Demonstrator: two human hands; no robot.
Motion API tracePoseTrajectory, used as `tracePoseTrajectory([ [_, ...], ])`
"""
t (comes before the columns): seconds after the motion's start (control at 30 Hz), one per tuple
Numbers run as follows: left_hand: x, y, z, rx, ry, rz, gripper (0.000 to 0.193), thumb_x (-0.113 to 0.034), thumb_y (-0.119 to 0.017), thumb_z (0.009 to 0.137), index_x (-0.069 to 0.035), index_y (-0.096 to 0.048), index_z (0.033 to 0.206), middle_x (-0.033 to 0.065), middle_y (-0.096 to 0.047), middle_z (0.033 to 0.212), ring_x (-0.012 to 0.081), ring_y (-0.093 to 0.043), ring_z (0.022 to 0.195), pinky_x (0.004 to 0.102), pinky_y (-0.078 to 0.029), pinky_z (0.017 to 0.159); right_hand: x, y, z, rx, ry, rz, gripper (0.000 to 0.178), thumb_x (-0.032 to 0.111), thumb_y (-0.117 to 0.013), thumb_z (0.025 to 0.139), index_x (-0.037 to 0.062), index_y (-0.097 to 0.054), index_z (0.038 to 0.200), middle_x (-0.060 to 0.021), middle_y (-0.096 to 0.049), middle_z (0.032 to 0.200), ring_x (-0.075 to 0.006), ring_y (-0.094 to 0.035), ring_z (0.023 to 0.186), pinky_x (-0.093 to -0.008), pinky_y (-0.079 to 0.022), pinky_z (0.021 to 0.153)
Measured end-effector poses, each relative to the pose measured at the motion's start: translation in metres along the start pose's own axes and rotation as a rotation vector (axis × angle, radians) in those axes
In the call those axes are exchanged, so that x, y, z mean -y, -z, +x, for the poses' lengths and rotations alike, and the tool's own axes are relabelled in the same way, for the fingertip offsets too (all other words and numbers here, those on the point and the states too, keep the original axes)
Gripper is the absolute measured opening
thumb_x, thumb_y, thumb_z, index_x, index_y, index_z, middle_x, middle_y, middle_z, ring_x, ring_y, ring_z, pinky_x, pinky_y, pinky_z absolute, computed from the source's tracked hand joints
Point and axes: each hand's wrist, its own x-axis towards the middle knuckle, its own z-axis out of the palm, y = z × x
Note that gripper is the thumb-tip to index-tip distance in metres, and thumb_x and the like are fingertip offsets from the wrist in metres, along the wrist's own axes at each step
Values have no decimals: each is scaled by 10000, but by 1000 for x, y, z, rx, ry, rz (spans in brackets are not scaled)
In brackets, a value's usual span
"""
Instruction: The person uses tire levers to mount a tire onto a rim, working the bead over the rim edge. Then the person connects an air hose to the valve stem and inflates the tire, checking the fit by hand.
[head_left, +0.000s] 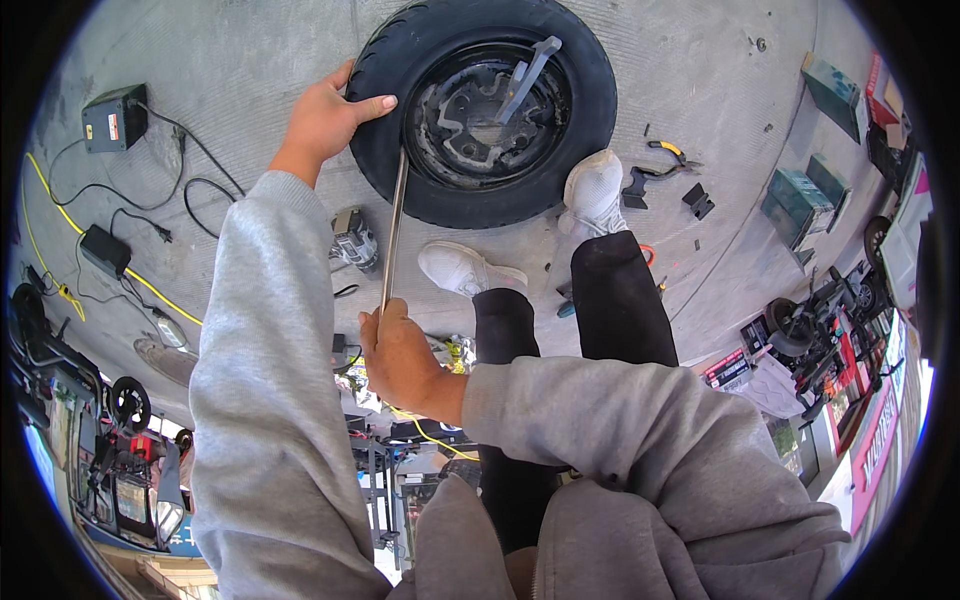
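Note:
A black tyre (385,150) on a dark steel wheel rim (480,115) lies flat on the floor at the top. At its left edge, my left hand (325,120) grips the tyre, thumb on the sidewall and fingers round the tread, partly hidden. My right hand (405,355) is closed round the lower end of a long metal tyre lever (395,230). The lever's far end meets the gap between tyre bead and rim at the lower left. A grey angled bracket-like piece (528,80) stands across the rim's upper right.
My shoe (595,190) touches the tyre's lower right. A cordless power tool (355,240) stands left of the lever. Yellow-handled pliers (670,155) and small black parts (698,202) lie at right. Black adapters (115,118) with cables lie left; green boxes (800,205) stand far right.

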Motion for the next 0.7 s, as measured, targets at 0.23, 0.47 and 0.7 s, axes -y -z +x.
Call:
tracePoseTrajectory([
  [0.23, -1, -43, -25, -276, 0, 63, 907, -432, -776, 815, 42, -373, 1476, 297, -626, 1240, 392, -607, 1179, 402, -453, 1022, -81, -65, 23, -155, 27, -304, 401, 192, -487, 1024, -145, -280, 1093, -243, -585, 630, -405, -608, 515, -449, -464, 431],
  [0.47, -5, -83, -17, -692, 157, 255, 879, -794, -528, 816, -108, -527, 1367, 208, -630, 1183, 412, -641, 1058, 513, -505, 880, -84, -49, 28, -343, 514, -114, 245, 174, -518, 1009, -60, -451, 1034, -191, -592, 685, -265, -564, 536, -348, -427, 461],
  [0.7, -8, -85, -20, -729, 218, 435, 904, -862, -477, 777, -155, -548, 1335, 163, -662, 1141, 393, -677, 972, 510, -533, 769, -79, 3, 23, -234, -97, 237, 382, 353, -529, 1031, 5, -549, 875, -228, -588, 668, -425, -554, 586, -473, -444, 553],
])
